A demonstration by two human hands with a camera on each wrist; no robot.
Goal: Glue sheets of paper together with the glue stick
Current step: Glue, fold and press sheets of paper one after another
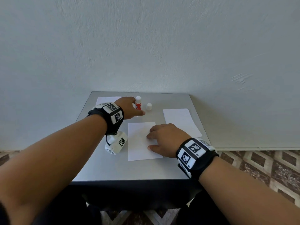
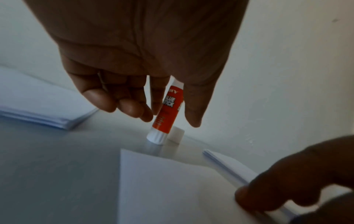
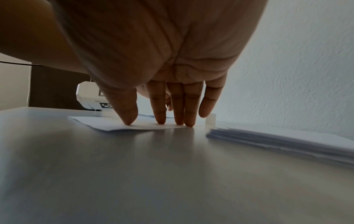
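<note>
Near the desk's (image 1: 103,169) far edge the left hand (image 1: 129,108) reaches loose-fingered beside one uncapped glue stick (image 1: 138,103) without gripping it, one cap (image 1: 149,106) close by, while the right hand (image 1: 167,138) presses flat fingers on one sheet (image 1: 138,143) between two paper stacks (image 1: 180,120).

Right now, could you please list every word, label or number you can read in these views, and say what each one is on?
"LUE STICK": on the red label of the glue stick, first letter hidden by a finger; the brand above it is partly hidden, unreadable.
"R2": on the right wristband tag; a second small code beside it is too blurred.
Left wristband tag codes: too small to read.
Papers: no print visible.
</note>
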